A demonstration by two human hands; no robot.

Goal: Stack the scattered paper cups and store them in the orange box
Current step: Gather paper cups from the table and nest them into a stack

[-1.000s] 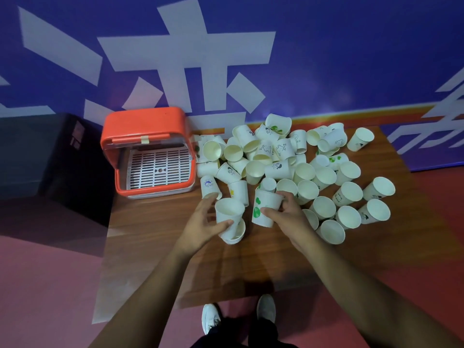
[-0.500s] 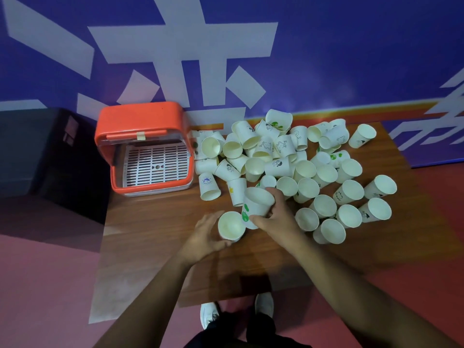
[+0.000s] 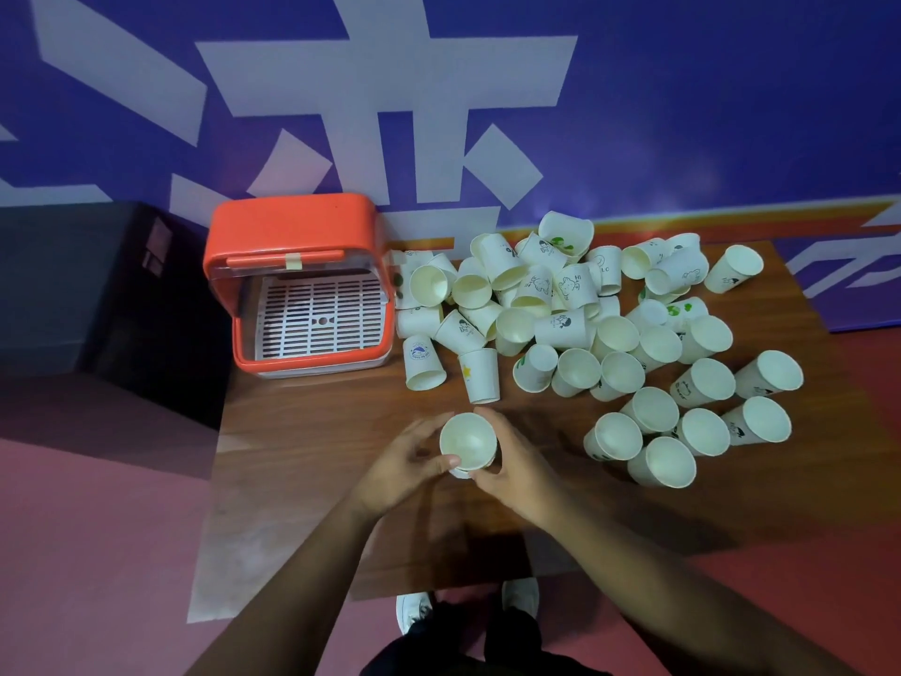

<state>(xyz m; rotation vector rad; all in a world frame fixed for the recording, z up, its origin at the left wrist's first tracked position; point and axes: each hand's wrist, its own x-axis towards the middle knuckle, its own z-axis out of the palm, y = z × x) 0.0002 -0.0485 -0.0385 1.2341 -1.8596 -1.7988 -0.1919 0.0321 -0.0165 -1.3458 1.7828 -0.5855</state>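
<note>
A short stack of white paper cups (image 3: 467,439) stands mouth-up near the table's front, held between both hands. My left hand (image 3: 402,463) grips its left side with the thumb on the rim. My right hand (image 3: 512,463) wraps its right side. Several loose white paper cups (image 3: 560,329), some with small drawings, lie scattered and piled across the back and right of the table. The orange box (image 3: 292,226) sits at the back left, lid raised, with a white slotted tray inside.
The wooden table (image 3: 317,441) ends just in front of my hands. A dark cabinet (image 3: 112,295) stands left of the table. A blue wall with white shapes runs behind. My shoes (image 3: 414,612) show on the red floor below.
My right hand brought the green-marked cup over and pushed it into the cup in my left hand. Both hands now close around the joined stack, slightly nearer the front edge.
</note>
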